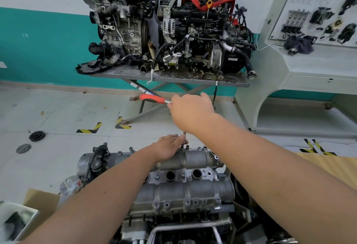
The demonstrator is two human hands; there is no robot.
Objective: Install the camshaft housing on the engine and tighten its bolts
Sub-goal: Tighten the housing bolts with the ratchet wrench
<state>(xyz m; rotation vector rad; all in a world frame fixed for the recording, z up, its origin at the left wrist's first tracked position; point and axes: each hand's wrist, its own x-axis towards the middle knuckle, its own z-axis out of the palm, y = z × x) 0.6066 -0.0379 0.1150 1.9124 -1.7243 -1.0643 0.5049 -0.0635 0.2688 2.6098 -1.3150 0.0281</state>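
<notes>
At 6 o'clock, nearest to the camera, sits the grey cast-aluminium camshaft housing [183, 184], already laid on top of the engine [173, 222]. Its two long humps run from 9 to 3 o'clock, and dark round wells lie between them. Several small silver bolts [156, 204] stand in the holes along the near edge, and others stick up along the far edge. I judge that the work is now in the tightening step.

Just beyond, at 12 o'clock from the housing, the left hand [170, 148] lies on the far hump. Its fingers pinch the thin steel extension bar [184, 137] near its lower end, close to a far-edge bolt. This probably keeps the bar straight on the bolt head while it is turned.

Higher, the right hand [190, 110] is closed around the head end of the ratchet wrench with red handle [153, 99]. The handle points to 9 o'clock. How the fingers lie under the hand I cannot tell. It is held high because the bar is long.

At 7 o'clock a brown cardboard box [43, 201] lies on the floor. Far away, at 12 o'clock, two dirty complete engines [166, 25] stand on a grey metal table [173, 79] against the teal and white wall [38, 41].
</notes>
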